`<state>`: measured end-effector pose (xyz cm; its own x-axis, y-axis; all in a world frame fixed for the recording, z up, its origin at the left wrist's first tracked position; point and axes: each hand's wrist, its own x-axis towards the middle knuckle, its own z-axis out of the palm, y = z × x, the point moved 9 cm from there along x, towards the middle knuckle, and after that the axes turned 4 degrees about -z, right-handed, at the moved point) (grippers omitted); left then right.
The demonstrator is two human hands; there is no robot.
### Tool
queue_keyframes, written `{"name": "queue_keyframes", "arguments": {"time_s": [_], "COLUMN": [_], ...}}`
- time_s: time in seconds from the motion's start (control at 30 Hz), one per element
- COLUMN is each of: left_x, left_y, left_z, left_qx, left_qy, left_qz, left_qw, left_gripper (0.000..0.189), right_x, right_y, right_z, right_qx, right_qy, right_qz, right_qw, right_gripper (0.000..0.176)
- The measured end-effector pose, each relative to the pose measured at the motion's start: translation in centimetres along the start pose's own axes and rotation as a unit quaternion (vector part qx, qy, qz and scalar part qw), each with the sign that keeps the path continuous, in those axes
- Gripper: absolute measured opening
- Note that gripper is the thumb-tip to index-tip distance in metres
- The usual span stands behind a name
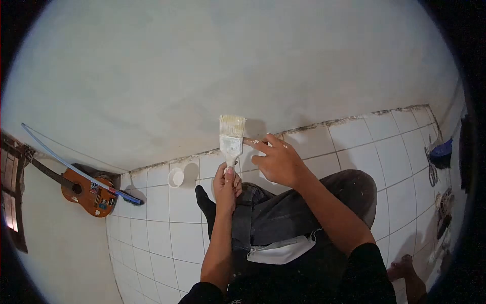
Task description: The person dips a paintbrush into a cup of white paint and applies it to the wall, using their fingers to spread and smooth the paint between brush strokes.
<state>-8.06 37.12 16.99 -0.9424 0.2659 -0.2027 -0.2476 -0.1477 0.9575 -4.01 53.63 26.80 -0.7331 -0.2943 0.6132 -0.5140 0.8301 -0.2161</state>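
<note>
Soft, even light fills the scene, brightest on the white wall (202, 66). A window (10, 202) at far left glows pinkish, perhaps one source. A faint shadow falls right of the paintbrush (232, 134). Fisheye distortion bends the tiled floor (152, 238); corners go black.

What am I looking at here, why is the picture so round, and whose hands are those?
This is a single picture from a camera worn on a person's head, looking down at their own hands. Its wide lens bends the edges round. The person sits on a white tiled floor facing a pale wall. The left hand grips the handle of a paintbrush, whose bristles are against the wall. The right hand is open, its forefinger reaching towards the brush's side. A small white round thing sits by the wall, and a guitar leans at the left.
</note>
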Motion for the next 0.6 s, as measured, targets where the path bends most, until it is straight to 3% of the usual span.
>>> {"name": "queue_keyframes", "arguments": {"time_s": [0.1, 0.4, 0.6], "left_x": [0.4, 0.4, 0.7], "left_y": [-0.3, -0.3, -0.2], "left_z": [-0.4, -0.8, -1.4], "left_qx": [-0.012, 0.014, 0.044], "left_qy": [-0.006, 0.01, 0.057], "left_qz": [0.012, 0.014, 0.012], "left_qw": [1.0, 1.0, 0.997], "left_gripper": [0.034, 0.032, 0.031], "right_x": [-0.1, -0.2, -0.2], "right_y": [0.1, 0.1, 0.2], "right_z": [-0.1, 0.3, -0.3], "right_qx": [0.008, 0.0, 0.018], "right_qy": [0.034, -0.014, 0.011], "right_qz": [-0.009, -0.007, 0.001], "right_qw": [0.999, 1.0, 1.0], "right_gripper": [0.006, 0.011, 0.01]}}
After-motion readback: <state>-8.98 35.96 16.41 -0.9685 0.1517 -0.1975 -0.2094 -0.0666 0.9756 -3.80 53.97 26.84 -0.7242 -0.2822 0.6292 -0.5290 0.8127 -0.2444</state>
